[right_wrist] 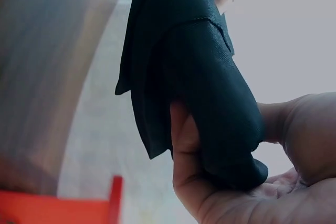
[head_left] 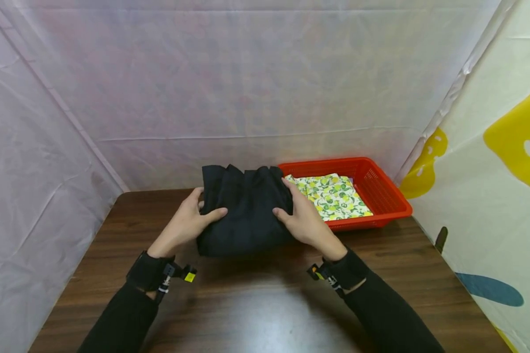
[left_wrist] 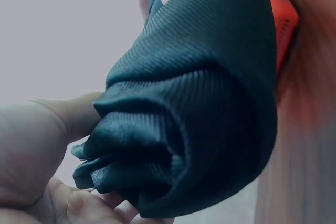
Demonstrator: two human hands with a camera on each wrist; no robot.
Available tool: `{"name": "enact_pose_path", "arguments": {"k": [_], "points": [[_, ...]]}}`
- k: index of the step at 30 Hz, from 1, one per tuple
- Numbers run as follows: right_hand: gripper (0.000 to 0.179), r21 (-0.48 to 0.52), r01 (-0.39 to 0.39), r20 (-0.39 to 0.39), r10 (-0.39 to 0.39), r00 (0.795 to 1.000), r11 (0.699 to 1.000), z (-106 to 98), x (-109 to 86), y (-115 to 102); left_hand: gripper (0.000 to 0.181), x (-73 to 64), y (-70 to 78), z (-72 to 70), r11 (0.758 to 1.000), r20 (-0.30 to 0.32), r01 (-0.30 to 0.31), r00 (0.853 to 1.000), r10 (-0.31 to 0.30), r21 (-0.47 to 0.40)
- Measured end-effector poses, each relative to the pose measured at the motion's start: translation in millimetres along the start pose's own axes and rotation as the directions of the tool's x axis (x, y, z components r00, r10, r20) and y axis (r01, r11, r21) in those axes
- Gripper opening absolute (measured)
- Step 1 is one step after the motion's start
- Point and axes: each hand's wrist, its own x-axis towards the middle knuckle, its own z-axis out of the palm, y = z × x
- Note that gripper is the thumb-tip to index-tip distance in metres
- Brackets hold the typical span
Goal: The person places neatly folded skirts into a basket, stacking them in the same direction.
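Note:
Both hands hold a folded black cloth [head_left: 245,215] at its two ends, over the wooden table. My left hand [head_left: 190,218] grips the left end, thumb on the near face and fingers behind. At the other end, my right hand [head_left: 302,215] pinches the fabric with its thumb in front and fingertips over the upper edge. The left wrist view shows the cloth [left_wrist: 210,93] as a thick roll of soft layers with fine ribbing. Seen from the right wrist, fingers [right_wrist: 189,166] reach round the fold, and loose corners of the cloth [right_wrist: 152,124] hang away from the hand.
A red plastic basket [head_left: 382,196] stands at the back right of the table [head_left: 265,314], just beyond my right hand. In it lies folded white fabric with a yellow and green lemon print [head_left: 335,198]. Pale curtains [head_left: 247,88] close off the back and sides.

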Motion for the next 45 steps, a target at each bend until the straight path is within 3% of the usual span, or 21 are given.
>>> {"name": "enact_pose_path", "arguments": {"k": [9, 13, 17, 23, 28, 33, 45], "points": [[0.083, -0.025, 0.02, -0.091, -0.022, 0.996, 0.999, -35, 16.2, 12, 0.1, 24.3, 24.1, 8.2, 0.995, 0.017, -0.032, 0.999, 0.034, -0.09], [0.08, -0.041, 0.03, -0.132, -0.035, 0.991, 0.999, -50, 21.8, 19, 0.1, 37.5, 34.1, 15.5, 0.985, 0.04, -0.023, 0.999, 0.031, -0.174], [0.078, -0.057, 0.027, -0.172, -0.037, 0.984, 0.998, -64, 26.7, 26, 0.099, 54.7, 44.6, 26.4, 0.979, 0.044, -0.037, 0.998, 0.047, -0.201], [0.076, -0.065, -0.011, -0.223, -0.003, 0.975, 0.998, -83, 29.4, 38, 0.098, 80.8, 56.1, 49.2, 0.973, 0.036, -0.056, 0.997, 0.065, -0.223], [0.075, -0.083, -0.041, -0.283, 0.016, 0.959, 0.996, -97, 31.3, 51, 0.098, 101.6, 65.1, 71.3, 0.948, 0.039, -0.053, 0.997, 0.069, -0.312], [0.072, -0.117, -0.065, -0.338, 0.022, 0.941, 0.991, -110, 31.9, 66, 0.098, 118.8, 74.0, 92.9, 0.938, 0.056, -0.054, 0.995, 0.078, -0.343], [0.07, -0.158, -0.116, -0.4, 0.044, 0.916, 0.981, -135, 33.8, 95, 0.097, 144.6, 95.2, 138.1, 0.958, -0.01, -0.121, 0.992, 0.123, -0.26]]}}
